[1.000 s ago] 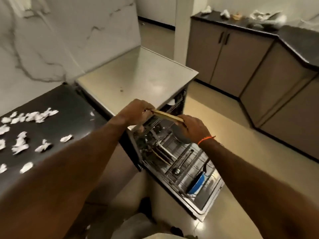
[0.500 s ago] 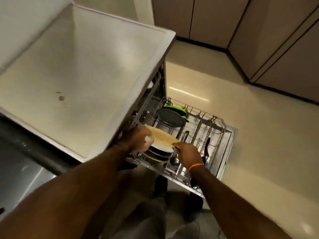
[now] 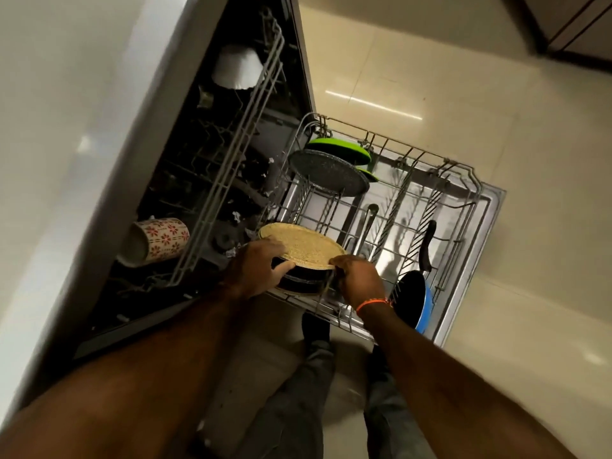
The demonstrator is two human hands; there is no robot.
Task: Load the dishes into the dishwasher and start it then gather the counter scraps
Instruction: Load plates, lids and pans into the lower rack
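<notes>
Tan plate (image 3: 303, 245) over pulled-out lower rack (image 3: 463, 207); I grip its rim with left hand (image 3: 261, 268) and right hand (image 3: 359, 278), fingers curled round edge

Two hands, the left hand (image 3: 258, 271) and the right hand (image 3: 359, 279), are at one tan plate (image 3: 301, 246). The lower rack (image 3: 414, 180) carries two green plates (image 3: 341, 150), one speckled grey plate (image 3: 328, 172), one blue pan (image 3: 415, 298) and one ladle (image 3: 367, 223). The upper rack (image 3: 228, 154) has one flowered mug (image 3: 159, 241) and one white cup (image 3: 236, 67).
</notes>
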